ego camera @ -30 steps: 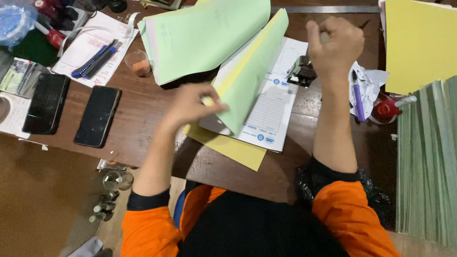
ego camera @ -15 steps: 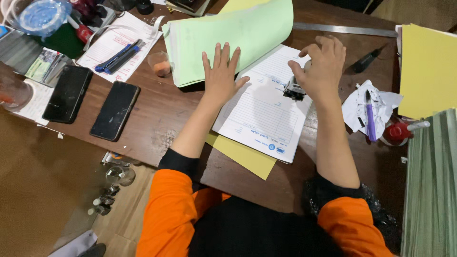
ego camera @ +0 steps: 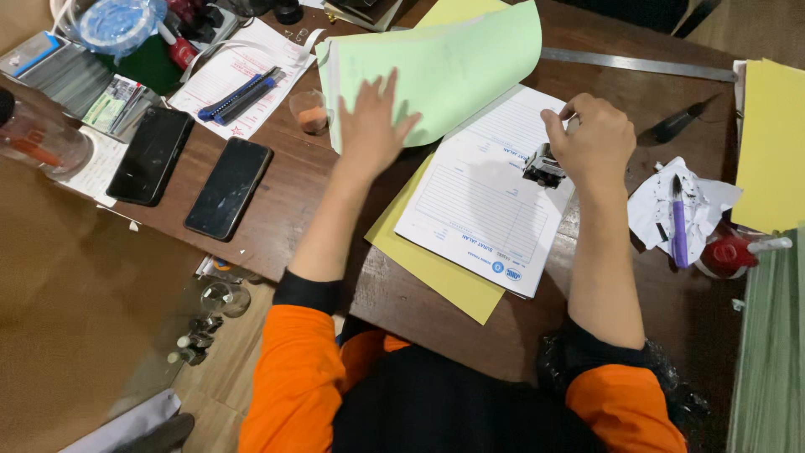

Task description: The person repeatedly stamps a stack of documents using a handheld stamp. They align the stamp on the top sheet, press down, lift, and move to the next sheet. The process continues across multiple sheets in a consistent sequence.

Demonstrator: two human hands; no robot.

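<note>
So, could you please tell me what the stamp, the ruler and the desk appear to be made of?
Stamp: probably metal and black plastic; dark with small glints, mostly hidden under the right hand.
Ruler: looks like bare metal; thin, grey, dull sheen.
Desk: apparently dark brown wood or wood veneer, with a worn, scuffed finish near its front edge.

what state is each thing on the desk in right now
green sheets: flipped back, pinned under left hand
white form: uncovered, flat
stamp: on the form, right hand in a closed grip on it
two phones: screens dark
purple pen: lying on crumpled paper
</note>
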